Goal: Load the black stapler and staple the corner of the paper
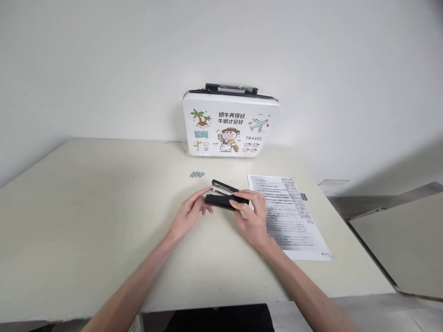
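— Where does the stapler [224,197] sit?

— In front of the person, near the middle of the table [86,207], between both hands. I cannot tell whether its base rests on the table or hangs just above it.

— Which hand has it?

— The right hand [254,216]. Its grip is clenched on the right end, fingers laid over the top and thumb toward the near side.

— And the left hand [188,214]?

— Its fingertips touch the left end, index finger above and thumb lower. Whether that grip really pinches the stapler or only steadies it, I cannot tell.

— How does the long axis run?

— Across the view, left to right, with the right end a little nearer the person. The black top arm is lifted off the base at the left end, showing a metal rail, so the open mouth faces the left hand.

— Anything nearby?

— Grey staple strips [197,174] lie on the table just beyond the stapler, on the left hand's side. A printed sheet [294,226] lies beside the right hand, and a white case [228,124] stands against the wall, well behind.
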### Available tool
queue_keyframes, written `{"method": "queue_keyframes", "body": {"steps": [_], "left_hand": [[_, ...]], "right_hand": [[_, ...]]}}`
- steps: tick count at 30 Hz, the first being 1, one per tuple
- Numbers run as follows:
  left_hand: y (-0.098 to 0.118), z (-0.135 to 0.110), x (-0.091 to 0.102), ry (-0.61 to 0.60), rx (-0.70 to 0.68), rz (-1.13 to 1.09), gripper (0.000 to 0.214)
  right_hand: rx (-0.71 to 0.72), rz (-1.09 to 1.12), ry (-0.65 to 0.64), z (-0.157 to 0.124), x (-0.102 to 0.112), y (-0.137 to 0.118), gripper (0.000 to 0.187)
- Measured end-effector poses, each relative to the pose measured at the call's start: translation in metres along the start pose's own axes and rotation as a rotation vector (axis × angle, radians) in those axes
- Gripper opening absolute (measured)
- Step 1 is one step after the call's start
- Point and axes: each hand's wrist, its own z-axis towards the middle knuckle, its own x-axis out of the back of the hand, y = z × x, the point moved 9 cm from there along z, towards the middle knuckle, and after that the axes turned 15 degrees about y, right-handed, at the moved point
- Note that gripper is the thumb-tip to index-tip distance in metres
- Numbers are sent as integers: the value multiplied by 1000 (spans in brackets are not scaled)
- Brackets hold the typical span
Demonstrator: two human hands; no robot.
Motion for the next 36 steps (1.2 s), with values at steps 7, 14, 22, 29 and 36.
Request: {"method": "queue_keyframes", "body": {"steps": [7, 14, 22, 29, 36], "left_hand": [[-11, 3, 1, -3, 97, -101, 32], [-38, 17, 24, 161, 307, -392, 23], [-43, 21, 36, 222, 389, -497, 19], [-40, 19, 38, 238, 463, -625, 30], [-33, 14, 42, 256, 497, -579, 21]], "right_hand": [[-40, 8, -28, -4, -2, 8, 46], [-185, 24, -2, -5, -1, 29, 31], [-538, 68, -17, 0, -10, 85, 24], [-764, 147, -152, -11, -32, 120, 44], [-786, 224, -257, -24, -78, 102, 48]]}}
